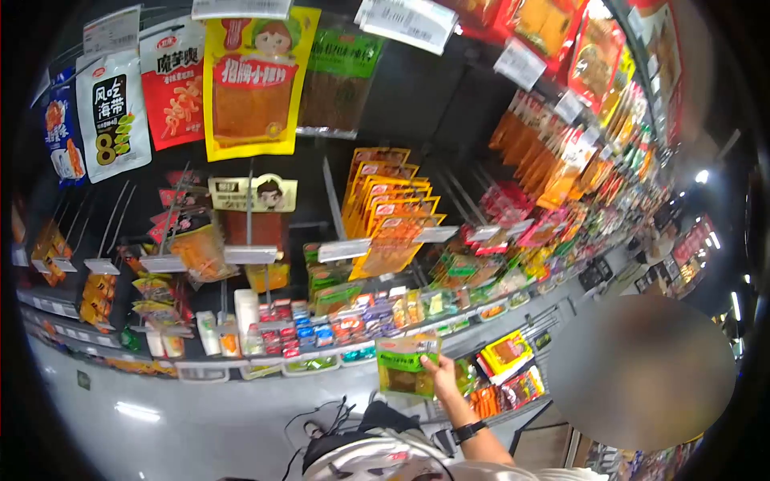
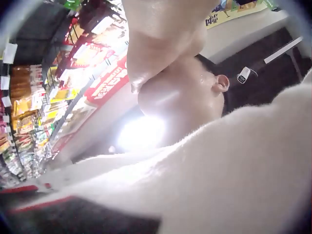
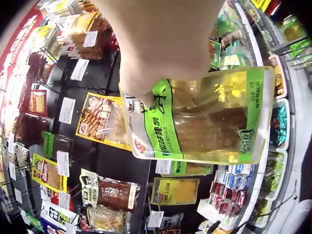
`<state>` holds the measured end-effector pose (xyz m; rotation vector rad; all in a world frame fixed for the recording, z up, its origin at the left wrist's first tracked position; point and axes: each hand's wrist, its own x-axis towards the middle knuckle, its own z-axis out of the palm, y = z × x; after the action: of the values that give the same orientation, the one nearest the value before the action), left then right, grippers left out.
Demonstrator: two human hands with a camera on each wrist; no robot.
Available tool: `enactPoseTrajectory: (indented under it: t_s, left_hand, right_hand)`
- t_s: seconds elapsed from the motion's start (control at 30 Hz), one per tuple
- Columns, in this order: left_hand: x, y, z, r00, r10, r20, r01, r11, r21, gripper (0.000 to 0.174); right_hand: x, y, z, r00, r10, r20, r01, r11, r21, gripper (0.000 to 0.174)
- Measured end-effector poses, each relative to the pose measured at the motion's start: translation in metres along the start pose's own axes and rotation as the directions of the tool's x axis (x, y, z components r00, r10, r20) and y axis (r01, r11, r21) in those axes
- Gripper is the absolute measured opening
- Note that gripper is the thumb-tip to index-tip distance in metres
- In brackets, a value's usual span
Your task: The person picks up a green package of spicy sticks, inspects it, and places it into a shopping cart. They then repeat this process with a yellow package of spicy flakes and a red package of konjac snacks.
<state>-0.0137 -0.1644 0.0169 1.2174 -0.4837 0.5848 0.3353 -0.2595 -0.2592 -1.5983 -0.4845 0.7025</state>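
Note:
My right hand (image 1: 442,378) pinches a snack packet (image 1: 399,378) by its edge, low in front of my body. In the right wrist view the snack packet (image 3: 209,119) has a green band with dark lettering and a clear window showing brown strips. The thumb and fingers of my right hand (image 3: 158,53) lie at its printed end. My left hand (image 2: 163,36) shows only at the top of the left wrist view, raised close beside a person's head; its fingers are mostly hidden, and I cannot tell how they lie. It is out of sight in the head view.
Hanging snack packets fill the dark shelf wall, including a yellow packet (image 1: 253,88) and orange packets (image 1: 393,212) on metal hooks. Small boxes (image 1: 321,329) line a lower ledge. Price tags (image 1: 409,22) jut out, and cables (image 1: 337,417) hang near my legs.

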Motion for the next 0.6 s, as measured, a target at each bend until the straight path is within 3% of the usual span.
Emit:
enactPoseTrajectory:
  t_s: [0.07,0.1,0.13,0.2,0.23,0.3,0.47,0.6]
  left_hand:
    - [-0.023,0.016,0.001,0.999,0.010,-0.046,-0.005,0.993,0.122,0.098]
    - [-0.033,0.017,-0.013,0.959,-0.109,-0.262,0.204,0.907,0.368,0.084]
    - [-0.040,0.015,-0.028,0.864,-0.171,-0.474,0.434,0.729,0.529,0.071]
    - [-0.012,-0.012,-0.064,0.663,-0.004,-0.749,0.532,0.706,0.468,0.046]
    - [-0.019,-0.037,-0.108,0.789,-0.002,-0.614,0.360,0.812,0.459,0.028]
    - [-0.044,-0.110,-0.160,0.657,-0.162,-0.736,0.461,0.859,0.223,0.036]
    - [-0.060,-0.214,-0.193,0.678,-0.463,-0.572,0.655,0.733,0.183,0.049]
    - [-0.082,-0.286,-0.210,0.596,-0.471,-0.650,0.713,0.683,0.159,0.053]
  right_hand:
    - [-0.001,-0.016,0.014,0.985,0.116,0.127,-0.136,0.978,0.161,0.026]
    - [0.006,-0.018,0.021,0.975,0.139,0.172,-0.168,0.971,0.170,0.026]
    - [0.009,-0.020,0.023,0.965,0.163,0.204,-0.201,0.963,0.180,0.026]
    - [0.017,-0.033,0.035,0.946,0.178,0.271,-0.229,0.958,0.171,0.025]
    - [0.021,-0.040,0.042,0.926,0.218,0.307,-0.284,0.940,0.189,0.023]
    - [0.032,-0.038,0.050,0.893,0.210,0.397,-0.313,0.925,0.215,0.022]
    - [0.059,-0.027,0.074,0.817,0.205,0.540,-0.367,0.906,0.211,0.020]
    - [0.088,0.013,0.079,0.802,0.242,0.546,-0.310,0.950,0.035,0.022]
